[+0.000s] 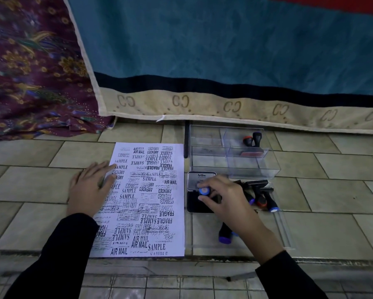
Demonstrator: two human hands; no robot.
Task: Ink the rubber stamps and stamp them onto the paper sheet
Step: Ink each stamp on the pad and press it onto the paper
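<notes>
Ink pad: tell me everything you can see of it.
The ink pad lies open on the tiled floor, just right of the paper sheet. Its silvery metal lid, labelled Artline, is folded back; the black base faces up. The right hand partly covers it, holding a blue-topped stamp over it; contact is hidden.

Matt white paper sheet (151, 197), clear glossy plastic organiser (235, 160) beside it, shiny metal ink-pad lid (194, 180), woven cloth rug (224, 50) behind.
</notes>
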